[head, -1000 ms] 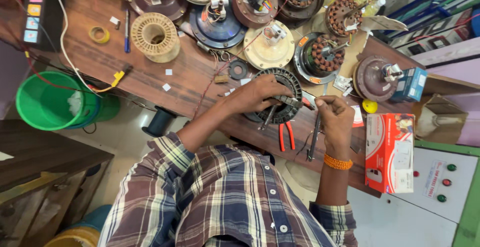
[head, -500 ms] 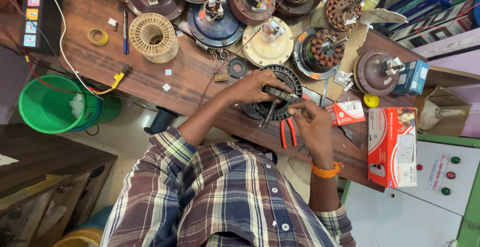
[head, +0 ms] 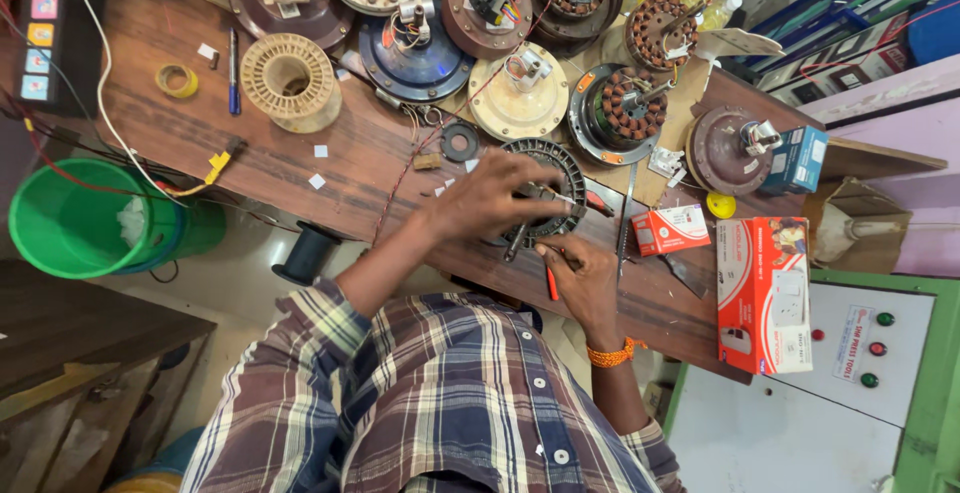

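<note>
While my left hand (head: 495, 198) spreads over the dark ring-shaped stator (head: 560, 178), my right hand (head: 580, 278) closes its fingers on red-handled pliers (head: 551, 283); winding work looks unfinished.

Bare wood (head: 300, 168) left of stator ring (head: 565, 168) passable; fan motors (head: 520, 98) crowd far side.

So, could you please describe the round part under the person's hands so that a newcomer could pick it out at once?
Start at the long wooden workbench and go to its near edge, where the left hand lies spread. Under it sits a dark ring-shaped stator, its rim finely slotted. Unlike the neighbouring motor discs it shows no copper coils, and the right hand holds a red-handled tool beside it.
</note>
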The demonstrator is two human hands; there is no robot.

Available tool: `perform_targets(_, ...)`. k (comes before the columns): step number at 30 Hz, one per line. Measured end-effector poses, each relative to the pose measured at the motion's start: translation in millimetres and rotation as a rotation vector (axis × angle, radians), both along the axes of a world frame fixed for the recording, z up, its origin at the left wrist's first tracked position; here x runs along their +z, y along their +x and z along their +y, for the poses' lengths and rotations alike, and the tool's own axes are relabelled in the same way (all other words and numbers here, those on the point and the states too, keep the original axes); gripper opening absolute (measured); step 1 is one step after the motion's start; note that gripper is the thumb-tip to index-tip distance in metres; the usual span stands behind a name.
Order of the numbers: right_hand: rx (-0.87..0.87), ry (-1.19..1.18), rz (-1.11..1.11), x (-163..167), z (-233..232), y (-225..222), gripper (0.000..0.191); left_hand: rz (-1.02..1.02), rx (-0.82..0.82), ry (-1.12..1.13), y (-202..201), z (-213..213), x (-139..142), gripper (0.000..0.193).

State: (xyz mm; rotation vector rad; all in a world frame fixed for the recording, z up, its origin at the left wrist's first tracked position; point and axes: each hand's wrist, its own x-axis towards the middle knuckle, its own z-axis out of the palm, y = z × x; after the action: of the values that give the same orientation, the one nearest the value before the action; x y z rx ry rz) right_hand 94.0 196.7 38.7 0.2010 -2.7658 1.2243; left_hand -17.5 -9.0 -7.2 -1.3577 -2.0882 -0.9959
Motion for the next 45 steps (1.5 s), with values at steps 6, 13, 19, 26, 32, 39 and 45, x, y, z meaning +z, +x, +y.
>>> perform_targets(6,-0.031,0.049,-0.194,30,-3,-4,0.015,0.095,0.139,0.062,39,4,-26,0.022)
perform_targets(13,0.002,0.24,-0.099,63,-8,-49,0.014,-0.778,0.206,0.601,66,30,-32,0.011)
perform_targets(19,0.017,0.122,-0.206,40,-4,-95,0.016,-1.551,0.221,0.765,59,39,-17,0.013)
perform_targets(26,0.03,-0.21,-0.393,-3,35,-110,0.015,-1.721,0.214,0.884,51,50,-17,0.016)
perform_targets(32,-0.171,-0.192,-0.447,-7,56,-102,0.017,-1.513,0.402,0.793,54,63,-8,0.02)
perform_targets(39,-0.265,-0.413,-0.453,23,62,-77,0.017,-0.328,0.242,0.223,44,26,30,0.053)
perform_targets(45,-0.142,-0.408,-0.386,44,42,-59,0.014,-0.587,-0.126,0.063,-4,6,31,0.089)
